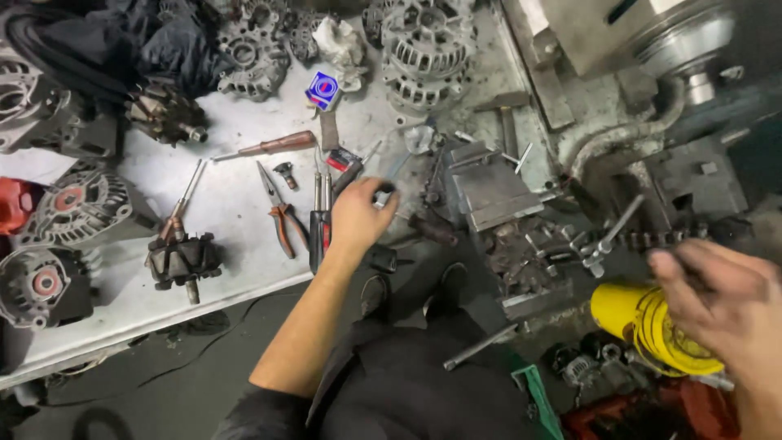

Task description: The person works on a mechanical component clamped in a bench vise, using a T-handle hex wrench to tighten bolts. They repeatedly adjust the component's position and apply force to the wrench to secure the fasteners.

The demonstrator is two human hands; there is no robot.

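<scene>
Right hand is nearest, blurred, fingers spread loose above a yellow canister; no hold visible. Left hand reaches out over the surface, its grip pinched around a small dark part, possibly a socket or bit, too blurred to tell. It looks hard, light, probably greasy; pinch by its sides. Beyond lie orange-handled pliers, a wooden-handled screwdriver and alternator housings.

Orange-handled pliers on a pale grey-white bench. Brown wooden handle on the screwdriver. Small blue, white and red box. Bright yellow canister. Red-centred grey alternator housing. Black trousers. Green crate edge.
</scene>
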